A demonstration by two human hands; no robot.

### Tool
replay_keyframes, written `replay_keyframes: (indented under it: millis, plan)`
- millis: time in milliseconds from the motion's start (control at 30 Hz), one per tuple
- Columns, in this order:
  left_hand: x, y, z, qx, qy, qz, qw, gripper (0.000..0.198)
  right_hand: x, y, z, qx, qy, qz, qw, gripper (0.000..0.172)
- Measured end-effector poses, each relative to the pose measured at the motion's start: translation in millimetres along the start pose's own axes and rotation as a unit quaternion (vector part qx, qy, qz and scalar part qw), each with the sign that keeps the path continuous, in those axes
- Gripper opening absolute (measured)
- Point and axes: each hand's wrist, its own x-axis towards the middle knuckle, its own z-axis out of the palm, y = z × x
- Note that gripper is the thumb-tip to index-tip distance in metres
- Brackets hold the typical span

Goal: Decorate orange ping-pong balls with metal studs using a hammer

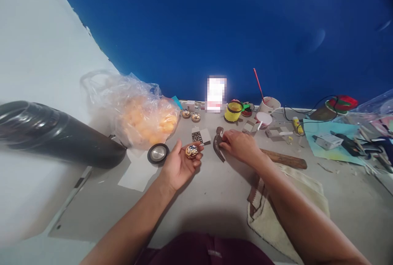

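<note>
My left hand [181, 164] is turned palm up, fingers curled round a small ball studded with shiny gold-coloured metal [191, 152]. My right hand [241, 145] is closed over the neck of a claw hammer [218, 144], just behind its head. The hammer's wooden handle reaches out to the right, partly hidden under my wrist. Beyond my left fingertips is a small open box [197, 136] of shiny metal tacks or studs. Two more studded balls [195, 116] rest further back. Left of my left hand lies a black-rimmed round metal dish [158, 154].
A clear plastic bag of orange balls [144, 119] and a dark cylinder [61, 134] occupy the left. Along the blue wall stand a bright blurred screen [216, 93], a yellow pot [233, 111] and a white cup [270, 104]. Beneath my right forearm lies a cream cloth [294, 203].
</note>
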Motion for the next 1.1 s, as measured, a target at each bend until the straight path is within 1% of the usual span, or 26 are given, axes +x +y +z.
replay_keyframes:
  millis: [67,167,300,367,500,700,867,967,1100]
  plan:
    - [-1.9,-0.7,1.2,0.005,-0.016,0.009,1.0,0.051,0.0,-0.1,0.1,0.002,0.004,-0.002,1.0,0.021]
    - [-6.8,-1.1,2.8,0.036,-0.036,0.022,0.998,0.032,0.8,0.7,1.1,0.005,0.01,-0.006,1.0,0.02]
    - [-11.5,-1.2,2.2,0.095,-0.071,0.031,0.992,0.037,2.6,2.3,2.1,0.011,0.008,-0.009,1.0,0.02]
    - [-11.9,-1.4,0.8,0.116,-0.082,0.034,0.989,0.033,3.1,2.8,2.1,0.014,0.005,-0.007,1.0,0.02]
    - [-12.3,-1.5,-1.7,0.14,-0.093,0.05,0.985,0.027,3.0,3.3,2.4,0.018,0.007,-0.011,1.0,0.019]
    - [-14.8,-0.1,-2.6,0.173,-0.111,0.069,0.976,0.033,3.1,3.1,4.0,0.022,0.005,-0.01,1.0,0.018]
    - [-15.4,0.1,-0.1,0.197,-0.105,0.082,0.971,0.032,2.8,3.0,4.4,0.025,0.006,-0.009,1.0,0.018]
    - [-15.4,-0.7,1.2,0.208,-0.104,0.112,0.966,0.032,2.7,4.2,5.2,0.022,0.012,-0.015,1.0,0.018]
    - [-15.4,-3.2,0.3,0.24,-0.115,0.182,0.947,0.031,3.3,5.2,5.6,0.019,0.013,-0.02,1.0,0.018]
